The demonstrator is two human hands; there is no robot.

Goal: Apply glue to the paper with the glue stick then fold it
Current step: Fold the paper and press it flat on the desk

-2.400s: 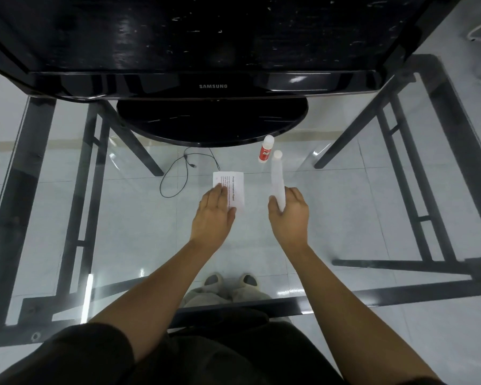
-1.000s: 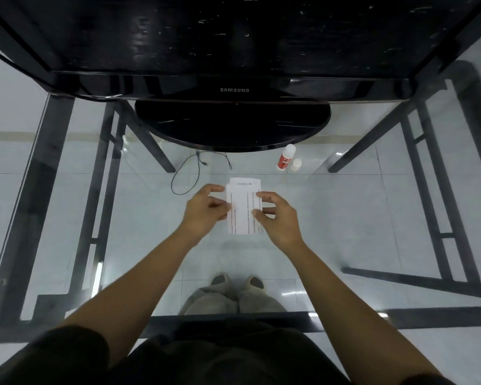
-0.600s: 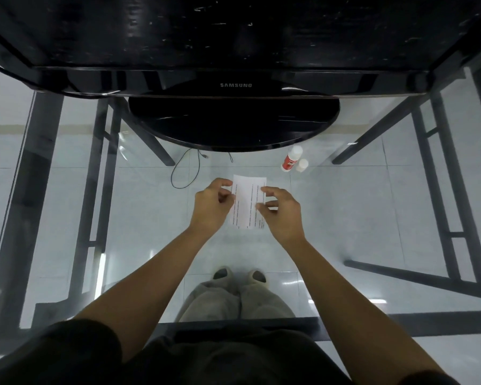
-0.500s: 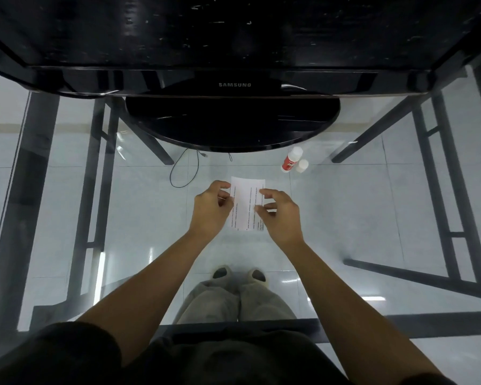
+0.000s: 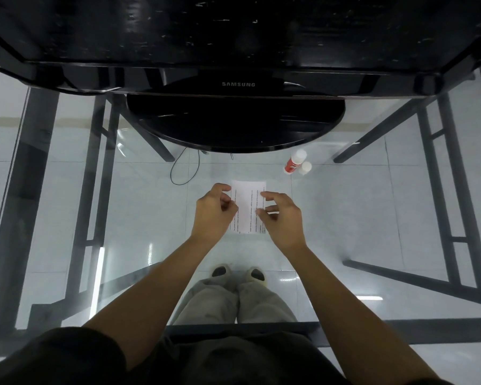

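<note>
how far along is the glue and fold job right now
Gluing looks finished: the glue stick stands on the glass table near the monitor base, its cap beside it, in neither hand. In hand: the left hand and right hand sit at the side edges of the paper, which lies narrow, apparently already folded. Left: pressing the fold flat and capping the stick.
</note>
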